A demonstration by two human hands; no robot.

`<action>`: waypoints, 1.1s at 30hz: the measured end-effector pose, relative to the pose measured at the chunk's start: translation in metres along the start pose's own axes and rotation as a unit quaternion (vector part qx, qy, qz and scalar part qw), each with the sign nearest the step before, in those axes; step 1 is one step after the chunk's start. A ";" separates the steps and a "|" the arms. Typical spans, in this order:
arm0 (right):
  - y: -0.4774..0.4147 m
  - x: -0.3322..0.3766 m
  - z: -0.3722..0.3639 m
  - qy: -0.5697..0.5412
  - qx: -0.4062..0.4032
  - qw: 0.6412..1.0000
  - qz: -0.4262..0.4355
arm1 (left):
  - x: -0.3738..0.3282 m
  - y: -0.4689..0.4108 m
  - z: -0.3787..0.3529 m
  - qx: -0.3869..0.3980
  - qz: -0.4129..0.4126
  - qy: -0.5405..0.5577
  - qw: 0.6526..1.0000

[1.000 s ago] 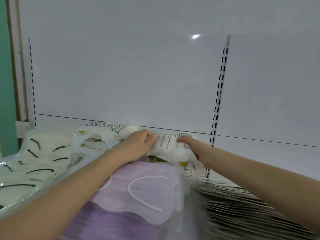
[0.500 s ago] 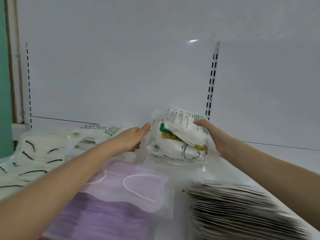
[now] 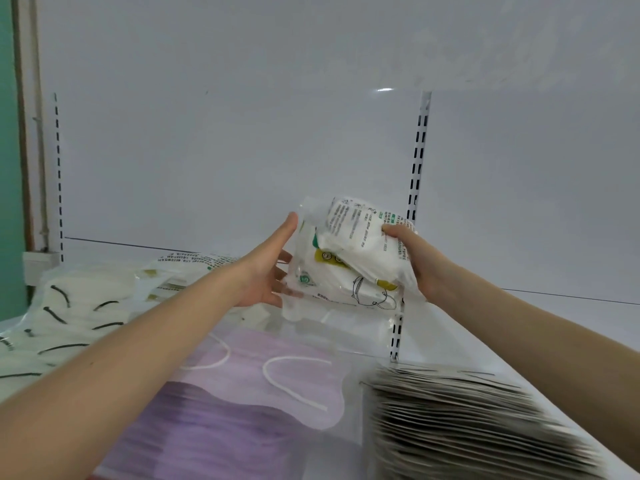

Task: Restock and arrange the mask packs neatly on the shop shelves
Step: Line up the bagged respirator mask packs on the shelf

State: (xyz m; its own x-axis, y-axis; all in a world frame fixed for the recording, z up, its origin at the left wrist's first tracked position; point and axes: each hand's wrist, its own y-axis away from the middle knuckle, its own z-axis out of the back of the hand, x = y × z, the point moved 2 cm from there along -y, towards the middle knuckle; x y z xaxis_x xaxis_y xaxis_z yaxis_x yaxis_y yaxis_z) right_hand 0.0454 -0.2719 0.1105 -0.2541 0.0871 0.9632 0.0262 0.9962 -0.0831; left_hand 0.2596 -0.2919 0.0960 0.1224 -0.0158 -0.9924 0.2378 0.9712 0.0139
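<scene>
Your right hand (image 3: 414, 261) grips the white packs (image 3: 346, 271) from the right, its fingers curled round them and mostly hidden behind. Your left hand (image 3: 265, 275) lies straight-fingered against their left edge. The packs hang tilted above the shelf (image 3: 519, 351), in front of the back panel (image 3: 242, 150), covering part of the slotted upright (image 3: 418, 161). Their print is too blurred to read. Below lie purple masks (image 3: 242, 393). To the left are white masks with black loops (image 3: 69, 313), and to the right a blurred stack (image 3: 467, 427), cut off by the frame.

White mask packs (image 3: 349, 268), green and yellow print — lilac masks (image 3: 242, 403) white-looped, cream masks (image 3: 72, 317) black-looped.
</scene>
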 end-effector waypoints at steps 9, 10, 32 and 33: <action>-0.003 0.000 -0.005 0.015 0.004 1.000 0.017 | -0.015 0.000 -0.019 -0.005 -0.081 -0.032 0.996; -0.002 0.001 -0.006 0.015 0.010 1.000 0.022 | -0.016 -0.002 -0.020 -0.017 -0.095 -0.023 0.995; 0.133 0.059 0.105 0.000 -0.048 0.992 0.113 | -0.050 0.063 -0.164 0.025 -0.226 0.078 0.971; 0.149 0.064 0.124 0.003 -0.061 0.991 0.119 | -0.051 0.071 -0.187 0.045 -0.220 0.084 0.971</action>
State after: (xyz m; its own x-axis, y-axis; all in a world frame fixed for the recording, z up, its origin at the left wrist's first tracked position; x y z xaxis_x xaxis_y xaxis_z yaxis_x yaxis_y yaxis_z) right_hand -0.0869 -0.1173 0.1277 -0.2210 0.3195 0.9214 0.2008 0.9395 -0.2776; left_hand 0.0899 -0.1774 0.1244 -0.1677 -0.3785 -0.9103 0.3158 0.8541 -0.4133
